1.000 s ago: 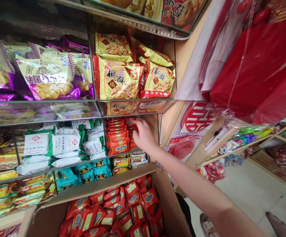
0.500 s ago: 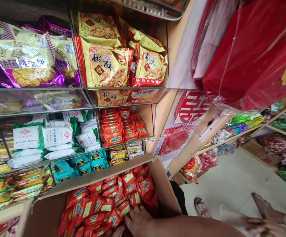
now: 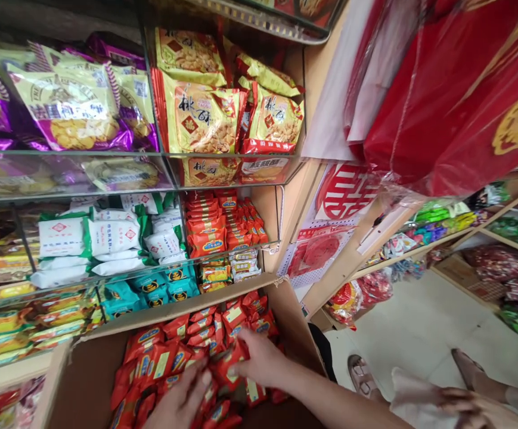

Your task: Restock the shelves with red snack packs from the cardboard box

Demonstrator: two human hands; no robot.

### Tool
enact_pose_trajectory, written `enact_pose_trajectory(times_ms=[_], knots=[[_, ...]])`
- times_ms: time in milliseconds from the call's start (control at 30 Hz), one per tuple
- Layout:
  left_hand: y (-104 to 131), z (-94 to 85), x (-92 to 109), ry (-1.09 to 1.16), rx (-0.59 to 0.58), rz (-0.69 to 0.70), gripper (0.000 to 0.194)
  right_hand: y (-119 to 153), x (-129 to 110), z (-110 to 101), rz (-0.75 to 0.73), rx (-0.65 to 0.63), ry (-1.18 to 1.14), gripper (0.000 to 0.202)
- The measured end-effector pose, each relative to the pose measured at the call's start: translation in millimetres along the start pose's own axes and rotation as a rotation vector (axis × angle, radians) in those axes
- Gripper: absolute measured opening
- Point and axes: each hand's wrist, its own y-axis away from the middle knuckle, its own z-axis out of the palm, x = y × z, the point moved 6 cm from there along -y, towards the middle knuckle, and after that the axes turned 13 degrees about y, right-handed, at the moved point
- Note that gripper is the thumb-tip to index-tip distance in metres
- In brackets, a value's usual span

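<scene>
Far-left shelves: Yellow packets [image 3: 12, 328] fill a low tier at the edge of the display, while cream-and-purple packets [image 3: 68, 113] line a glass shelf above.
Cardboard box: An open cardboard box [image 3: 89, 372] stands in front of the lower shelves, loaded with loose red packets [image 3: 160, 360].
White and teal rows: White-and-green packets [image 3: 113, 235] lie piled on the middle shelf, with teal packets [image 3: 151, 293] just below, near the box's far rim.
Left hand: The left hand [image 3: 180, 402] reaches over the near part of the box, blurred, its fingers slightly parted and bent above the packets; whether they grip anything cannot be told.
Shelf stock: Matching orange-red packets [image 3: 207, 232] sit stacked in a compartment behind the box, below yellow-and-red packets [image 3: 202, 119].
Right hand: The right hand [image 3: 263, 360] works inside the box, thumb and fingers closed on a single red packet [image 3: 230, 360] among the others, right of the left hand.
Wall panel: Red cut-out decorations [image 3: 348, 190] hang beside the shelving.
Far right: Plastic-wrapped red bags [image 3: 437, 107] hang above; below, a sandalled foot [image 3: 363, 375] and another person's hand [image 3: 459, 399] appear over the pale floor [image 3: 413, 333].
</scene>
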Motion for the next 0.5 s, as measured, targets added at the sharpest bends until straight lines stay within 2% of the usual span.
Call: enact_pose_trajectory(times_ms=[33, 100, 167, 233, 333, 500], knots=[[2.4, -0.1, 17.0, 0.067, 0.062, -0.018, 0.046, 3.8, -8.2, -9.3, -0.035, 0.028, -0.202, 0.038], [4.6, 6.5, 50.4, 0.167, 0.063, 0.023, 0.042, 10.4, -24.5, -19.8, -0.103, 0.031, -0.547, 0.036], [4.8, 10.4, 76.2, 0.178, 0.067, 0.139, 0.035, 14.7, -36.4, -27.2, -0.132, 0.085, -0.709, 0.026], [4.7, 10.0, 88.2, 0.153, 0.119, 0.221, 0.031, 17.1, -42.0, -36.2, -0.126, 0.231, -0.714, 0.02], [5.7, 6.5, 92.2, 0.126, 0.248, 0.289, 0.031, 18.4, -41.8, -47.6, -0.059, 0.45, -0.66, 0.028], [12.2, 0.5, 100.0, 0.016, 0.463, 0.393, 0.035, 19.3, -41.6, -56.0, 0.004, 0.627, -0.471, 0.033]])
